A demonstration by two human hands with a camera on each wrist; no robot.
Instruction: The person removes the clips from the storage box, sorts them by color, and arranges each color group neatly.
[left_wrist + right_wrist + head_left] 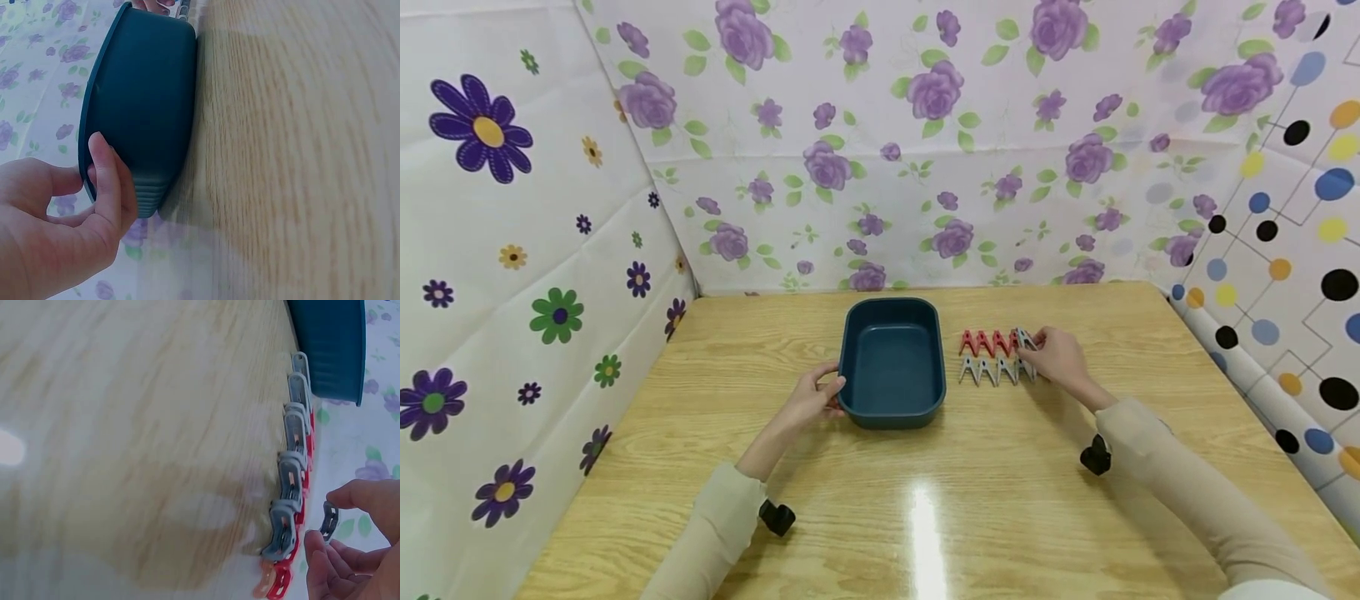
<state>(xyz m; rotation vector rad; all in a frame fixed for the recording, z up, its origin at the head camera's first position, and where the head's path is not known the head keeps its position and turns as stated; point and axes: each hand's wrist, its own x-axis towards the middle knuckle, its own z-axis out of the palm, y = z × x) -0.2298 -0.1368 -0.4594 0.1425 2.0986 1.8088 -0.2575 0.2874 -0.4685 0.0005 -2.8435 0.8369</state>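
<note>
A dark teal plastic bin (891,371) stands on the table. My left hand (820,394) grips its left rim, thumb at the edge and fingers against the outer wall, as the left wrist view shows closely. Right of the bin, red clothespins (983,342) stand in a row, with a row of grey clothespins (986,371) in front of them. Over the right end of these rows, my right hand (1054,357) pinches one grey clothespin (329,522) between thumb and fingertips. That hand partly covers the row ends in the head view.
The wooden table (1000,500) meets a flowered cloth backdrop (887,167) behind the bin. Patterned cloth also hangs at the left and right. Small black wrist cameras (777,517) sit under both sleeves.
</note>
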